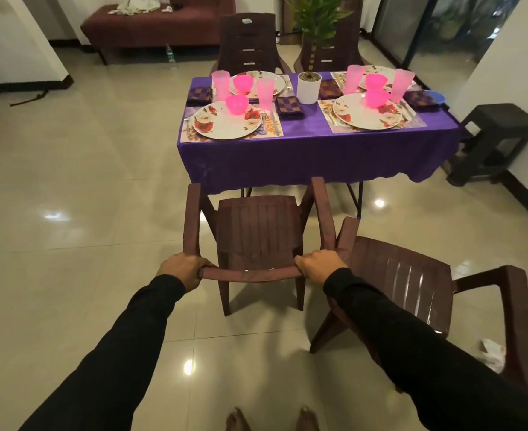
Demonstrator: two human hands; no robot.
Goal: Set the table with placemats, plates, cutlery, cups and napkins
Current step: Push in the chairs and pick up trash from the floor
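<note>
Both hands held the top of a chair (258,237). The left hand (183,269) gripped its left end and the right hand (320,265) gripped its right end. The chair stood on the floor, just in front of the near edge of the counter (315,154).

The counter looked all set. Four plates sat on mats, one near each corner, like the plate (227,121) at the near left corner. Pink cups (220,84) and pink bowls (237,104) stood by them. Folded napkins (290,107) lay beside the plates.

If the chair was pushed too hard, it could have bumped the counter, and the tall cups might have tipped. Its arms could have caught the purple cloth (287,163) and dragged things. A second chair (411,284) touched its right arm, so they might have snagged.

No words could be read anywhere.
</note>
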